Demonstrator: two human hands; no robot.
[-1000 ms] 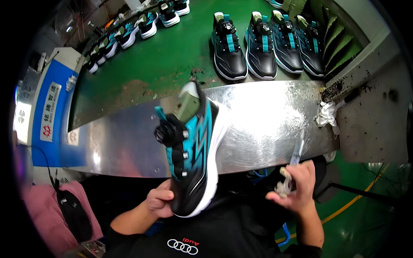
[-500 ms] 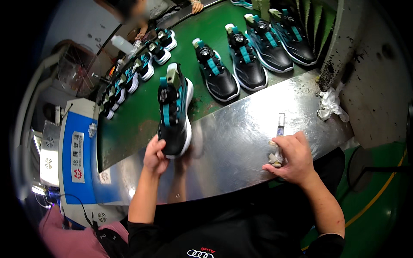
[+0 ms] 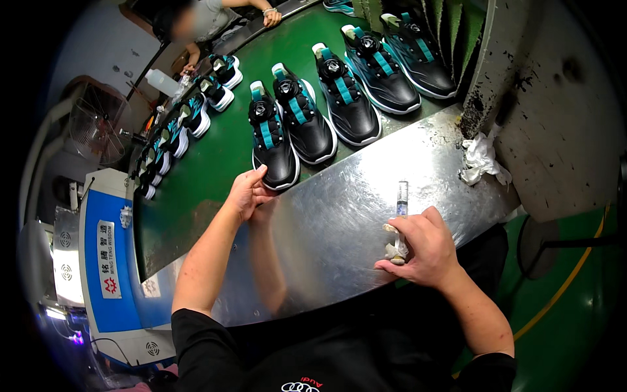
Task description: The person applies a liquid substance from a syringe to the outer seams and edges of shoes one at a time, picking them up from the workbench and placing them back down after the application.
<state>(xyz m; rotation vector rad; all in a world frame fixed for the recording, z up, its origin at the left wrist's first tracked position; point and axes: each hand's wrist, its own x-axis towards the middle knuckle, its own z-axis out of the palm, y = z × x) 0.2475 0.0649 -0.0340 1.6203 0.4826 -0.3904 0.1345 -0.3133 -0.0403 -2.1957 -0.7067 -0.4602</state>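
Your left hand (image 3: 247, 191) rests open-fingered against the heel of the nearest shoe (image 3: 273, 145), already set on the green belt (image 3: 215, 163) just beyond it. Your right hand (image 3: 418, 245) grips a small tube (image 3: 401, 199) and rag on the metal table (image 3: 339, 222); further shoes likely remain.

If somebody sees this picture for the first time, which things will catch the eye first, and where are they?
A row of black and teal shoes runs along the green belt at the top. The left hand touches the heel of the nearest shoe at the belt's edge. On the shiny metal table below, the right hand holds a syringe-like tube with a small rag.
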